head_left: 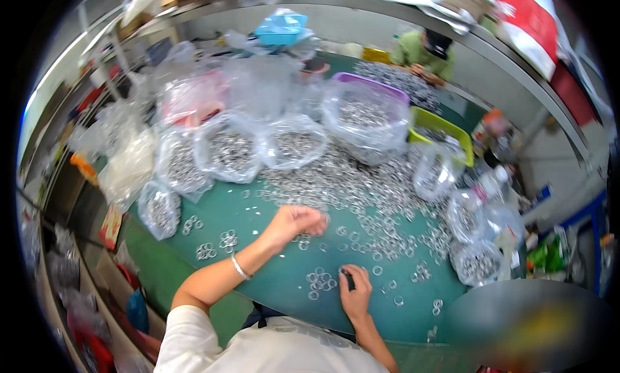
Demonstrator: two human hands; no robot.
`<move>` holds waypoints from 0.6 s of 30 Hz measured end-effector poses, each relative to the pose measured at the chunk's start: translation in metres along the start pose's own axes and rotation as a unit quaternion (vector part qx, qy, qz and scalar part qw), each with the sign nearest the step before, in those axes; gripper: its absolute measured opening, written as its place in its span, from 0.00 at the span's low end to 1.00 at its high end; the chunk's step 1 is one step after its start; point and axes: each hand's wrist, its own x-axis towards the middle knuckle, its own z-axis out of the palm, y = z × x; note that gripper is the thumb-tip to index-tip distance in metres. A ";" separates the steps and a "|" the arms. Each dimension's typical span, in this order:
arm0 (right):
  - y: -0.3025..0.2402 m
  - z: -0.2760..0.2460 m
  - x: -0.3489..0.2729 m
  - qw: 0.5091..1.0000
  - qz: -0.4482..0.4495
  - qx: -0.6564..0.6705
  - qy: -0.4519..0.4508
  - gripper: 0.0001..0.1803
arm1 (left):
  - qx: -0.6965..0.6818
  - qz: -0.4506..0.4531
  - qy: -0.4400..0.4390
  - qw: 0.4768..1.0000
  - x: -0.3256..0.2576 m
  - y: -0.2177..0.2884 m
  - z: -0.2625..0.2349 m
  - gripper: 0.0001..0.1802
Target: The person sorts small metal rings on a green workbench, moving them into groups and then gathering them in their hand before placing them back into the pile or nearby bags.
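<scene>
My left hand (298,222) reaches over the front edge of a wide pile of small silvery metal rings (336,182). Its fingers are curled together and partly smeared by motion; what they hold, if anything, is not clear. Nearer to me, my right hand (356,294) rests low over the green table (278,295), thumb and forefinger closed on what looks like a small ring (343,270). Just left of it lies a flat cluster of rings (321,281). Two smaller ring clusters, one (228,239) beside another (206,251), lie left of my left forearm.
Clear plastic bags full of rings, such as one (229,150) at the back, border the pile. Behind stand a purple basin (371,81) and a lime-green basin (458,133). Bagged rings (479,262) and a bottle (491,182) are at right. Across the table sits another person (423,53).
</scene>
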 end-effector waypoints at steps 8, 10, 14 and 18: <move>0.010 0.005 -0.004 0.999 -0.023 -0.014 0.044 0.10 | 0.352 0.105 -0.238 0.899 0.042 -0.016 0.131 0.10; 0.005 0.002 -0.002 0.999 -0.038 -0.009 0.032 0.10 | 0.237 0.141 -0.252 0.928 0.076 -0.019 0.173 0.11; 0.004 0.003 -0.002 0.999 -0.042 0.000 0.014 0.09 | 0.080 0.164 -0.206 0.961 0.136 -0.012 0.234 0.19; 0.010 0.003 -0.004 0.999 -0.040 -0.003 0.030 0.09 | 0.024 0.197 -0.205 0.958 0.111 -0.020 0.226 0.18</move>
